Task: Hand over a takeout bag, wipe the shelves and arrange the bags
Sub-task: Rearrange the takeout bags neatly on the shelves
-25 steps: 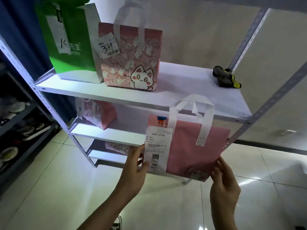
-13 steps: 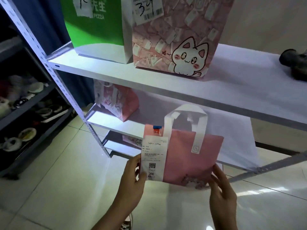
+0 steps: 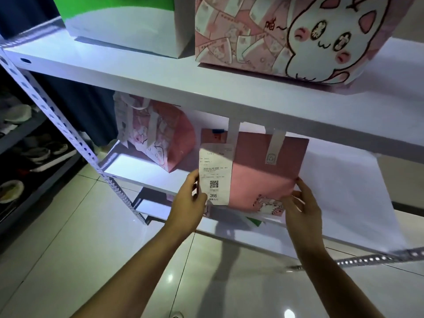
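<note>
A plain pink takeout bag [image 3: 259,175] with white handles and a receipt numbered 366 [image 3: 214,175] stands on the middle shelf [image 3: 332,203], its handles reaching up behind the shelf above. My left hand [image 3: 187,200] grips its lower left corner by the receipt. My right hand [image 3: 302,207] holds its lower right corner. Another pink patterned bag [image 3: 158,136] stands further left on the same shelf. On the top shelf [image 3: 142,70] sit a green and white bag [image 3: 124,21] and a pink cat-print bag [image 3: 293,35].
A perforated metal upright [image 3: 68,134] runs diagonally at the left of the rack. A lower shelf [image 3: 151,207] shows beneath. A dark rack with dishes and shoes [image 3: 25,152] stands at far left. Glossy tiled floor [image 3: 80,260] lies below.
The view has closed in on the rack. Both hands have carried the pink bag forward from in front of the shelf onto the middle shelf, under the top one.
</note>
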`<state>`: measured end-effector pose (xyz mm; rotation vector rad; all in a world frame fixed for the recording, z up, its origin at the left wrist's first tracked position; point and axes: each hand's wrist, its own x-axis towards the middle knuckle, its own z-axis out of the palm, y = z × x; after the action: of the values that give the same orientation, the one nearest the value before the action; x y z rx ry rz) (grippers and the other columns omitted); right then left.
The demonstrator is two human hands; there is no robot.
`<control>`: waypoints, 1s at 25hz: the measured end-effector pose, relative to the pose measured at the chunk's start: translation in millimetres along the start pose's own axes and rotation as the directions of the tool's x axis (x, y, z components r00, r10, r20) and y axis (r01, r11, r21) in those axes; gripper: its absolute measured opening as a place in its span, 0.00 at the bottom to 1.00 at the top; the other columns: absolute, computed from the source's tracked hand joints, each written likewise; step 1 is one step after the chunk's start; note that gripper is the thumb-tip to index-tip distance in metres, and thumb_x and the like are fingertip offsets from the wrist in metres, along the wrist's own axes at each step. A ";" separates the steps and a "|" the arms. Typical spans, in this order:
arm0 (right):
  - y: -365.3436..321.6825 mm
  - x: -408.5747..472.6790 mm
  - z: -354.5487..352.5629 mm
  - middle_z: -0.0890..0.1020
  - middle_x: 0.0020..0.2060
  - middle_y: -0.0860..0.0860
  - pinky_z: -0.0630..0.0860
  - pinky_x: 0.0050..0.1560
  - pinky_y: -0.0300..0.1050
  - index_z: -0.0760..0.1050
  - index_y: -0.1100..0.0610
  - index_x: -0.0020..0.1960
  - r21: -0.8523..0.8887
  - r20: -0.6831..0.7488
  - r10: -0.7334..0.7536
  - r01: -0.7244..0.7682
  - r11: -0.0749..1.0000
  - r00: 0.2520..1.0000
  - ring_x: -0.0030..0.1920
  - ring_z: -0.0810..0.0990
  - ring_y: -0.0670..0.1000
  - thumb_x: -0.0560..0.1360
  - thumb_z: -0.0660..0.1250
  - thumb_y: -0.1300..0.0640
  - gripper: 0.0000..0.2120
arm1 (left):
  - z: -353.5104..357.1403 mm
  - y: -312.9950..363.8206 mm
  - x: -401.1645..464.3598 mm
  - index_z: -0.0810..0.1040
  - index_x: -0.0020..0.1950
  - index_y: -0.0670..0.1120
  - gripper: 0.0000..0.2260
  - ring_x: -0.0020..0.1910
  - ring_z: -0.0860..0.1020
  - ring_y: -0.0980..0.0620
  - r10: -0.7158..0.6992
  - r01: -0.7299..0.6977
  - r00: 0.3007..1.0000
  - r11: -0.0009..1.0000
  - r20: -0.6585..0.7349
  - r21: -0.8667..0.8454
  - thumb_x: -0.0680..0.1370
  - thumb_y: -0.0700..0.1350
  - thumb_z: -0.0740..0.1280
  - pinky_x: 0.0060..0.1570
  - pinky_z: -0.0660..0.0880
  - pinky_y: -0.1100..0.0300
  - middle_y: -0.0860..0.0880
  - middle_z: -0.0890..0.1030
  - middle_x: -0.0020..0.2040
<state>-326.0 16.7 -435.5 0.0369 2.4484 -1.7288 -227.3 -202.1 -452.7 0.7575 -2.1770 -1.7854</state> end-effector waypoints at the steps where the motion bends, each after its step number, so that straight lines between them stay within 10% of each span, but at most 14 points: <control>1: 3.6 8.5 5.9 0.78 0.66 0.52 0.76 0.66 0.62 0.69 0.43 0.75 -0.014 0.003 0.009 -0.009 1.000 1.000 0.64 0.78 0.54 0.82 0.65 0.54 0.22 | 1.0 -5.3 10.9 0.71 0.69 0.57 0.27 0.57 0.78 0.64 -0.001 0.001 1.000 1.000 0.006 0.012 0.76 0.30 0.59 0.48 0.76 0.71 0.61 0.81 0.58; 6: 15.8 40.0 29.0 0.79 0.63 0.49 0.77 0.66 0.58 0.69 0.45 0.73 -0.017 -0.022 -0.019 0.018 1.000 1.000 0.62 0.79 0.49 0.80 0.67 0.57 0.23 | 7.4 -27.0 54.3 0.68 0.67 0.64 0.26 0.53 0.81 0.52 -0.014 0.010 0.999 0.996 0.049 0.089 0.77 0.37 0.59 0.52 0.81 0.51 0.58 0.83 0.54; 11: 21.3 49.8 39.3 0.76 0.67 0.50 0.75 0.65 0.48 0.66 0.47 0.76 -0.026 -0.041 -0.037 0.036 0.999 0.998 0.64 0.77 0.50 0.80 0.70 0.56 0.27 | 9.5 -34.0 74.0 0.66 0.66 0.63 0.22 0.47 0.83 0.55 -0.025 0.017 0.996 0.996 0.090 0.091 0.78 0.40 0.60 0.46 0.83 0.56 0.61 0.82 0.55; 16: 29.6 32.7 38.2 0.75 0.70 0.51 0.71 0.63 0.47 0.64 0.49 0.76 -0.094 -0.094 -0.042 0.033 0.995 0.995 0.66 0.75 0.50 0.80 0.70 0.58 0.28 | -6.7 -29.1 63.9 0.59 0.78 0.57 0.28 0.50 0.74 0.78 -0.042 0.039 0.997 0.998 0.068 0.053 0.81 0.39 0.61 0.41 0.70 0.80 0.65 0.75 0.61; 21: 27.5 -8.2 61.2 0.77 0.62 0.55 0.75 0.48 0.35 0.68 0.49 0.67 -0.082 -0.263 -0.026 0.004 0.997 0.964 0.61 0.78 0.55 0.78 0.70 0.63 0.22 | -56.7 -25.4 49.7 0.69 0.71 0.58 0.23 0.63 0.72 0.64 0.033 -0.031 0.999 0.995 -0.009 0.097 0.79 0.38 0.60 0.63 0.70 0.66 0.57 0.73 0.68; 25: 12.9 -45.4 122.8 0.76 0.63 0.61 0.78 0.53 0.48 0.69 0.65 0.65 -0.215 -0.061 -0.221 0.204 0.955 0.973 0.59 0.77 0.59 0.74 0.70 0.71 0.22 | -109.9 -19.3 67.4 0.78 0.59 0.54 0.15 0.56 0.76 0.63 0.047 -0.027 0.991 0.987 -0.129 0.156 0.79 0.37 0.61 0.51 0.71 0.73 0.57 0.79 0.58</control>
<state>-267.0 -91.4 -481.8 -0.1876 2.7724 -1.5645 -226.3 -332.5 -455.4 0.8377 -2.2443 -1.5166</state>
